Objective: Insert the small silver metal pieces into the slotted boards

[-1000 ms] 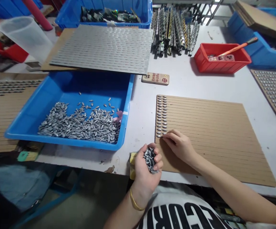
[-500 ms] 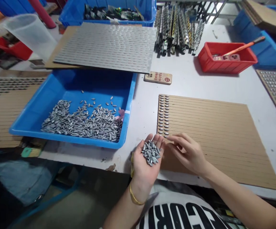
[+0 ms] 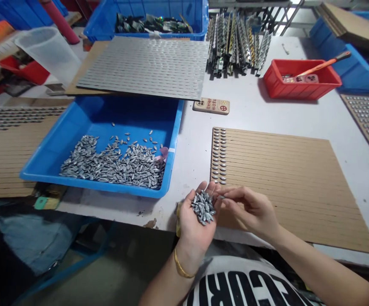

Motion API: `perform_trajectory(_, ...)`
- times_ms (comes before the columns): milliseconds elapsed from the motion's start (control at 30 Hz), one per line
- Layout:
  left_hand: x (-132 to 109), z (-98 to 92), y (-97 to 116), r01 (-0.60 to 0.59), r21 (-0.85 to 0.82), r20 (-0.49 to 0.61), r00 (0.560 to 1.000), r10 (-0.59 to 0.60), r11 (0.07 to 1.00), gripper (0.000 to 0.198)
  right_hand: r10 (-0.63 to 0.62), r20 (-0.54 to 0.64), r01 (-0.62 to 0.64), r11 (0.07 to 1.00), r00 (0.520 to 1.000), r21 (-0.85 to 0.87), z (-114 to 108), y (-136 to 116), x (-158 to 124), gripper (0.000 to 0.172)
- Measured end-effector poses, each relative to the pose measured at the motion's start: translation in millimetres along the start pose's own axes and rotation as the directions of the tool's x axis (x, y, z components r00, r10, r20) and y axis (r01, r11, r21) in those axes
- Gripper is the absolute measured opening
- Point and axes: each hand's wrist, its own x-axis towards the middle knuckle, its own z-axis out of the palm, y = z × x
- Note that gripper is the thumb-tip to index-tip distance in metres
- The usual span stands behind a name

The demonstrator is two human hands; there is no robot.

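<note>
My left hand (image 3: 192,223) is cupped palm-up, holding a heap of grey seed-shaped metal pellets (image 3: 203,207). My right hand (image 3: 251,212) is close beside it, with a single pellet (image 3: 221,197) pinched between thumb and fingertips. Both hands are above the near left part of a ribbed cardboard sheet (image 3: 289,191). A neat column of pellets (image 3: 218,155) runs down that sheet's left edge, one in each groove. A loose mass of pellets (image 3: 114,163) lies in a shallow blue tray (image 3: 108,112) to the left.
Behind the tray lies a board filled with pellet rows (image 3: 146,68). Metal strip bundles (image 3: 238,46) stand at the back. A red crate (image 3: 299,87) holds an orange-handled tool. A small printed tile (image 3: 211,106) lies on the white table (image 3: 244,110), whose near edge runs below my hands.
My right hand has drawn back from the lower end of the pellet column and now pinches a pellet beside my left palm. My left hand has opened from a tighter cup.
</note>
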Motion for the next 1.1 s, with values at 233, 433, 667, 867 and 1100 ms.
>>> perform_trajectory(233,-15,10.0,22,-0.108,-0.037,-0.004,0.994,0.108,0.993,0.022,0.330,-0.197,-0.244,0.899,0.923,0.364,-6,9,2,0.011)
perform_trajectory(433,-10,7.0,23,-0.057,-0.035,-0.105,0.993,0.053,0.998,0.018,0.286,-0.123,-0.291,0.956,0.950,-0.029,-6,29,3,0.018)
perform_trajectory(667,-9,11.0,27,-0.087,0.019,-0.134,0.987,0.089,0.996,0.022,-0.177,0.029,0.161,0.800,0.984,-0.578,4,46,6,0.017)
perform_trajectory(867,-7,2.7,29,-0.081,0.030,-0.083,0.993,0.083,0.996,0.024,-0.265,0.196,0.322,0.616,0.944,-0.719,5,49,2,0.026)
perform_trajectory(1100,-5,2.5,30,-0.069,0.019,-0.068,0.995,0.070,0.997,0.024,-0.179,0.049,0.149,0.605,0.983,-0.782,6,51,0,0.018)
